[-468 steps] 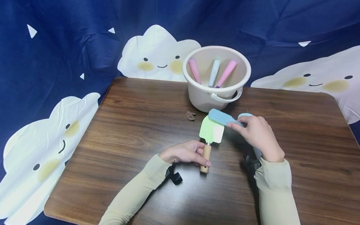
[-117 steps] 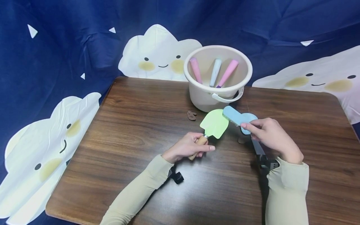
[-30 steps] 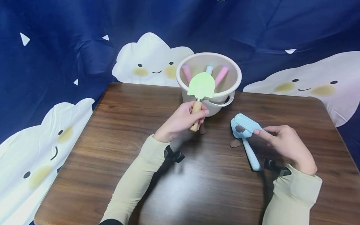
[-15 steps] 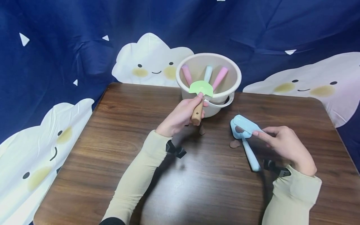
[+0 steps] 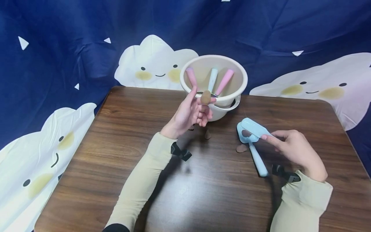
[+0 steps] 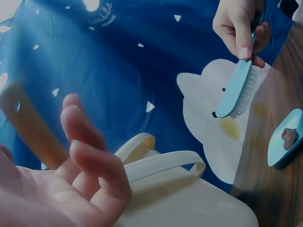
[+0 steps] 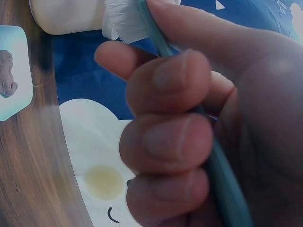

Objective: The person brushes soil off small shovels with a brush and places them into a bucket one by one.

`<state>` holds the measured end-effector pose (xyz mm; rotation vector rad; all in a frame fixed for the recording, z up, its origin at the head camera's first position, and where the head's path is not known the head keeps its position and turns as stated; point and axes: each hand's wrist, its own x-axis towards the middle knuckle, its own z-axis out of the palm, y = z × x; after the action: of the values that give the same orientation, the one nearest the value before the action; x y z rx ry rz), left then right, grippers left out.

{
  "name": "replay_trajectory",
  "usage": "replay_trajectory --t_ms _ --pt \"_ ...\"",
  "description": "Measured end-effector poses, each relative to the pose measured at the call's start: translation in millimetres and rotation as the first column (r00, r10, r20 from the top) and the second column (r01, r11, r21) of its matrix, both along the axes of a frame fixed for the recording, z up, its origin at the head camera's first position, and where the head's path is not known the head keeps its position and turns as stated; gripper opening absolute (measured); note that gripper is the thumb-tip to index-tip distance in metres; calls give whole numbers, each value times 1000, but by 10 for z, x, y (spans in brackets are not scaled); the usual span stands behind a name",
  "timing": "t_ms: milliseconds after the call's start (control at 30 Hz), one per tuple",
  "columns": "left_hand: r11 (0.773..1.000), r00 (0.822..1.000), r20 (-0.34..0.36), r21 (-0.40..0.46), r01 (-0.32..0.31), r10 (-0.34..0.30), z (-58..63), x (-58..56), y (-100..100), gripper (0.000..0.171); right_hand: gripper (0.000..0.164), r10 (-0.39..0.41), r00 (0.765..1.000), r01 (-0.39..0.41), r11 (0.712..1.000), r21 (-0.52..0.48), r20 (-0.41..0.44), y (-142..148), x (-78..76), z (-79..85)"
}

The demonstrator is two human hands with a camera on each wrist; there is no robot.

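Note:
At the bucket (image 5: 215,117) rim, my left hand (image 5: 188,112) has its fingers loosely spread. Beside its index finger shows the wooden handle (image 5: 206,97) of the garden trowel, end up; the green blade is hidden. In the left wrist view this handle (image 6: 35,127) is blurred, behind the fingers. My right hand (image 5: 295,149) holds a light blue brush (image 5: 255,126) with white bristles (image 6: 246,92). The brush hangs above a small blue scoop (image 5: 259,159) on the table. A brown, curled piece (image 6: 289,138) lies in the scoop.
Two pink handles (image 5: 224,82) and a pale blue handle (image 5: 213,79) lean inside the bucket. Several brown bits, one beside the scoop (image 5: 241,148) and another near the bucket (image 5: 207,133), lie on the wooden table (image 5: 179,199). A blue cloud-print curtain (image 5: 261,29) hangs behind.
The trowel has tipped blade-down into the bucket, and my left fingers have loosened from its handle. Earlier the brush was over the green blade; in the last second my right hand has barely moved.

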<state>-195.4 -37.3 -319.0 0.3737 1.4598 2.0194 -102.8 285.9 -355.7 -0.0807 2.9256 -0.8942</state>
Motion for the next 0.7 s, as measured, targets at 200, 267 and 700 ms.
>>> replay_trajectory --t_ms 200,267,700 --pt "999 997 -81 -47 -12 8 -13 34 15 79 38 -3 1000 3 1000 -8 -8 1 31 -2" --pt "993 995 -97 -107 -49 39 -41 59 28 69 38 -17 1000 17 1000 -10 -25 2 40 7" --pt "873 989 -79 -483 71 -124 -524 325 313 53 33 -155 974 140 985 -101 -165 18 -27 49"
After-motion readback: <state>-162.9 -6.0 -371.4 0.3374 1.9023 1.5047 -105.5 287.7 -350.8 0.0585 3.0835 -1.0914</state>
